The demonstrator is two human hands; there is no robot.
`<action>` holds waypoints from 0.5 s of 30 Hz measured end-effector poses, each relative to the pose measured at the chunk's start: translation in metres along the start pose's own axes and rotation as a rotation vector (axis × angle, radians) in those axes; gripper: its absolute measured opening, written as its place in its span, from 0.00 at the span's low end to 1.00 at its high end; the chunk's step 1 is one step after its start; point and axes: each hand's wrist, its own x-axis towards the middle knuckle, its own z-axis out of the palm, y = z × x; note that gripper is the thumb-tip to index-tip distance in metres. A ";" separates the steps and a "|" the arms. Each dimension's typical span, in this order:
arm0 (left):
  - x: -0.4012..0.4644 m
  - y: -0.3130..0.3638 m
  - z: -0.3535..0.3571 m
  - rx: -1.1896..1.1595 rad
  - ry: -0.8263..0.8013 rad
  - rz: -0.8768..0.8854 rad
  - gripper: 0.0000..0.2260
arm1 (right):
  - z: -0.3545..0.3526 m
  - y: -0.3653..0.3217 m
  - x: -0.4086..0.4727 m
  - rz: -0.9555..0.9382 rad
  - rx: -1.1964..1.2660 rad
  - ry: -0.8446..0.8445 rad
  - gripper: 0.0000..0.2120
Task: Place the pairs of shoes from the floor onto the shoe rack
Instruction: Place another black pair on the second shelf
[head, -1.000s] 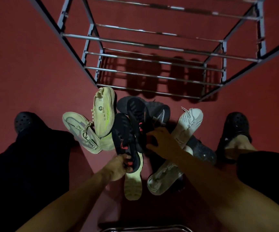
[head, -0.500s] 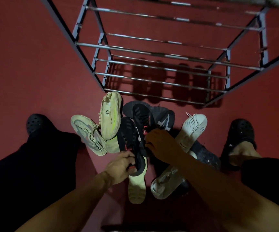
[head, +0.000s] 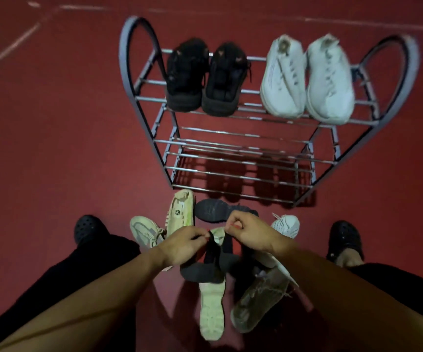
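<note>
A grey metal shoe rack stands on the red floor ahead of me. Its top shelf holds a black pair on the left and a white pair on the right. The lower shelves are bare. My left hand and my right hand each pinch the heel of one black shoe with red trim, and the two hang toes down above the pile on the floor. Beneath and around them lie beige shoes, a dark shoe on its side, a pale upturned sole and a white shoe.
My two feet in black perforated clogs stand either side of the pile. A worn brownish shoe lies at the lower right of the pile. Red floor stretches left and right of the rack.
Both hands have lifted the black pair off the pile. The view has tilted up, so the rack's top shelf with its two pairs now shows.
</note>
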 end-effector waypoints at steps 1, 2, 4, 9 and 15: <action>-0.004 0.011 -0.006 -0.005 0.006 0.006 0.13 | -0.005 -0.007 -0.005 0.043 0.037 -0.044 0.07; -0.008 0.020 -0.010 -0.001 0.001 0.012 0.14 | -0.008 -0.013 -0.009 0.078 0.080 -0.070 0.11; -0.015 0.035 -0.016 0.051 -0.026 0.018 0.18 | -0.011 -0.025 -0.019 0.132 0.191 -0.087 0.19; -0.033 0.076 -0.024 0.396 -0.113 0.162 0.16 | -0.013 -0.052 -0.052 0.406 0.449 -0.156 0.42; -0.052 0.102 -0.033 0.540 -0.045 0.310 0.09 | -0.018 -0.068 -0.084 0.397 0.679 -0.239 0.47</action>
